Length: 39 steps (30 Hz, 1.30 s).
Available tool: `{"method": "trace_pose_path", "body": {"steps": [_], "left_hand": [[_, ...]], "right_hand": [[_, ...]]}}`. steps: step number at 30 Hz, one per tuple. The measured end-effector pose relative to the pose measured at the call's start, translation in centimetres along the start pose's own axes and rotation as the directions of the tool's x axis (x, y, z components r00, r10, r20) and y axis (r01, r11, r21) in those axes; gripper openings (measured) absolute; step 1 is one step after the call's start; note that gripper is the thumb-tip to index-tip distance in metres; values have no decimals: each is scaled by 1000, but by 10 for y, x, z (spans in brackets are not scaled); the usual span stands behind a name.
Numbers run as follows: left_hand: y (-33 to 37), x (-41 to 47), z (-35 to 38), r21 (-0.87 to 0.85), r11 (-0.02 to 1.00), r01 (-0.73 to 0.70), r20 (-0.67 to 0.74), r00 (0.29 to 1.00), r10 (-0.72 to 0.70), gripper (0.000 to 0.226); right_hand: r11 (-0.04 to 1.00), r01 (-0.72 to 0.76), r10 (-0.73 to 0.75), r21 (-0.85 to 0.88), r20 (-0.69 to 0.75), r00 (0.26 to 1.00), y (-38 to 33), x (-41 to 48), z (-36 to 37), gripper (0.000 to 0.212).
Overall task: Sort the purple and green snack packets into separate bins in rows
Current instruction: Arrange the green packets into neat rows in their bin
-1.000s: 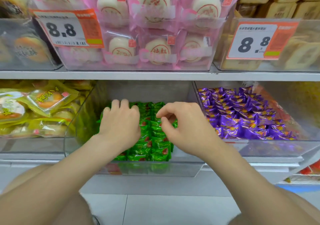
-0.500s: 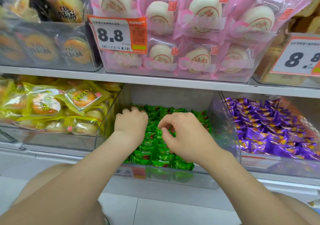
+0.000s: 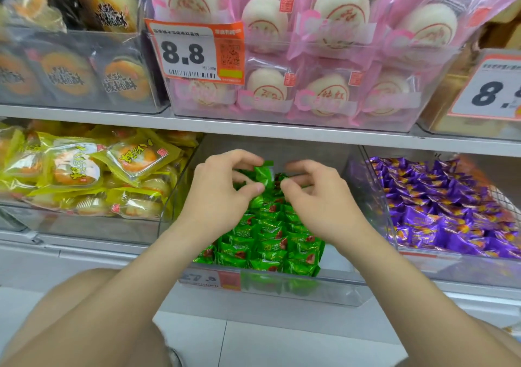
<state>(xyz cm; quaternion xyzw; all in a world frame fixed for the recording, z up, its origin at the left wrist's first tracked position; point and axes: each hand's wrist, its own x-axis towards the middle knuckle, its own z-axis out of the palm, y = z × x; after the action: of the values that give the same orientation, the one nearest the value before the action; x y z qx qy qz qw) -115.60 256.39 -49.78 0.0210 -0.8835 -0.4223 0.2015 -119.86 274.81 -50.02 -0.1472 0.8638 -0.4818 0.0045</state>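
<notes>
green packets (image 3: 270,242): rows, middle bin (image 3: 338,290) | 1 green packet (image 3: 263,176): raised above rear rows | purple packets (image 3: 439,206): packed, right bin (image 3: 465,270)

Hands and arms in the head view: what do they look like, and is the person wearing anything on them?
They are a person's, uncovered. The left hand and right hand have no gloves, and no rings show. The left forearm and right forearm show no sleeves, watch or bracelet anywhere in the view.
</notes>
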Motion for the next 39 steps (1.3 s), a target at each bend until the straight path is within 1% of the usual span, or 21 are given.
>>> {"method": "trace_pose_path", "body": {"steps": [1, 3, 5, 8, 10, 14, 17, 19, 20, 22, 24, 25, 26, 28, 30, 31, 32, 35, 36, 37, 39], "left_hand": [[3, -2, 1, -141, 990, 18, 29, 999, -14, 36], [8, -5, 3, -312, 949, 39, 78, 997, -16, 37], [10, -6, 4, -380, 924, 42, 124, 992, 6, 38], [11, -4, 6, -415, 908, 57, 217, 976, 37, 43], [14, -4, 7, -412, 910, 42, 252, 965, 70, 45], [14, -6, 9, -270, 957, -103, 252, 952, 174, 45], [15, -9, 12, -239, 961, -137, 219, 957, 191, 34], [15, -9, 15, -226, 968, -105, 176, 973, 147, 25], [14, -8, 16, -216, 974, -72, 153, 982, 107, 23], [12, -7, 20, -270, 962, 44, 137, 991, -7, 20], [15, -8, 22, -362, 918, 164, 154, 981, -115, 17], [17, -9, 24, -404, 891, 206, 171, 974, -148, 16], [20, -10, 25, -446, 863, 237, 193, 967, -166, 15], [25, -11, 27, -515, 807, 290, 236, 953, -191, 14], [25, -10, 28, -529, 778, 338, 262, 937, -229, 16], [24, -10, 29, -514, 780, 357, 262, 931, -253, 16], [22, -9, 29, -486, 793, 368, 253, 927, -275, 16], [18, -5, 29, -407, 830, 382, 238, 921, -307, 13], [18, -4, 29, -388, 836, 388, 250, 917, -310, 14], [18, -4, 31, -362, 845, 393, 275, 911, -307, 16], [21, -5, 37, -288, 879, 380, 340, 899, -277, 21]], "right_hand": [[991, -63, 59, 119, 40, 997, 0, 0, -1, 35], [938, -156, 123, 310, 124, 985, -3, -3, -7, 35], [922, -149, 108, 357, 132, 985, -3, -6, -15, 26], [943, -91, 72, 319, 71, 995, 4, -7, -21, 18], [952, -78, 58, 295, 76, 995, 7, -6, -24, 16], [944, -139, 69, 299, 231, 970, 9, -9, -33, 21], [920, -172, 78, 353, 265, 961, 9, -12, -34, 25], [901, -166, 88, 400, 206, 975, 7, -14, -35, 23], [917, -137, 86, 374, 151, 985, 6, -15, -36, 23], [980, -46, 38, 194, 46, 998, 4, -21, -38, 37], [1000, 14, -14, -19, -7, 1000, 4, -29, -37, 57], [997, 26, -28, -74, -31, 999, 4, -32, -35, 62], [994, 34, -40, -104, -60, 997, 6, -33, -32, 62], [996, 45, -52, -76, -93, 994, 8, -31, -28, 51], [998, 33, -31, 58, -36, 999, 13, -27, -28, 36], [996, 36, -35, 81, -13, 999, 16, -26, -29, 30], [997, 56, -55, 48, -24, 998, 18, -25, -31, 27], [980, 135, -158, -147, -159, 974, 22, -23, -48, 15], [975, 139, -172, -172, -194, 966, 22, -23, -56, 11], [978, 132, -166, -161, -220, 961, 22, -22, -63, 10], [992, 76, -101, -102, -264, 959, 25, -21, -76, 16]]}}
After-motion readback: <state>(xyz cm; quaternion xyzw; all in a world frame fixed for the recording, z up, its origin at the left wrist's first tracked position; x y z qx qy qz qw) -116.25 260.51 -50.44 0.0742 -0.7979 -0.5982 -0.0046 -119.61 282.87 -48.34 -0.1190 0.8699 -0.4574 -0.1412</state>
